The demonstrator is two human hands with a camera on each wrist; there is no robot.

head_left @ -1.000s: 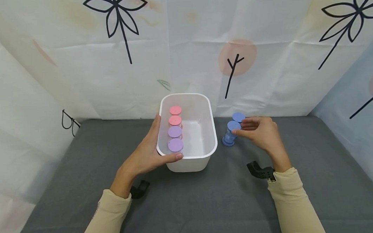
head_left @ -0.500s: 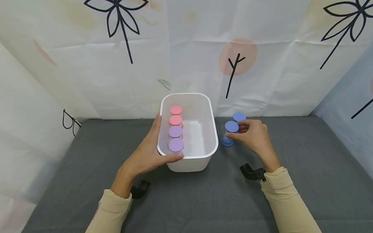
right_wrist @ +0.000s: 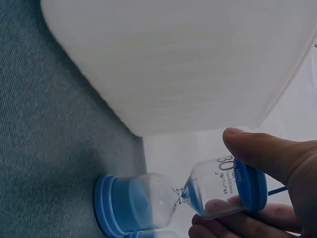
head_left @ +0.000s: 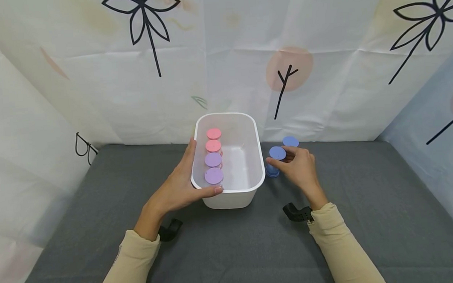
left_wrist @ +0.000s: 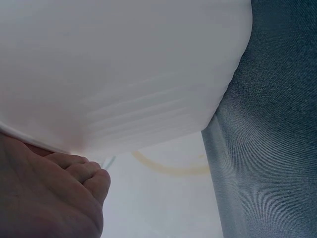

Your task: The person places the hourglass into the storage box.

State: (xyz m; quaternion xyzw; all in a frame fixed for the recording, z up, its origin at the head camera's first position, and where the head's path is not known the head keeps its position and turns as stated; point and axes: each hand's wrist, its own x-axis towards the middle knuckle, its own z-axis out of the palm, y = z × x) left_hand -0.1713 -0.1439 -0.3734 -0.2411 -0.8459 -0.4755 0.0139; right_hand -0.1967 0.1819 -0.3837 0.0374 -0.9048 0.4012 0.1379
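Observation:
My left hand point(head_left: 178, 182) holds the near left corner of a white plastic bin point(head_left: 233, 199), thumb over the front rim and fingers along the outer left side. In the left wrist view its fingers point(left_wrist: 84, 171) lie under the rim. My right hand point(head_left: 298, 167) pinches the top cap of a blue sand timer point(head_left: 277, 153), standing upright close to the bin's right wall. "30 minutes" is printed on its glass point(right_wrist: 225, 183), with blue sand in both bulbs. A second blue sand timer point(head_left: 290, 141) stands just behind it, mostly hidden by the hand.
Inside the bin, two pink-capped timers point(head_left: 213, 146) and two purple-capped timers point(head_left: 214, 175) form a row along the left wall. Grey cloth point(head_left: 232, 252) covers the table. A patterned white curtain point(head_left: 230, 73) hangs behind its back edge.
My right hand has moved left, bringing the front blue sand timer closer to the bin and away from the other blue one. The left hand has stayed on the bin.

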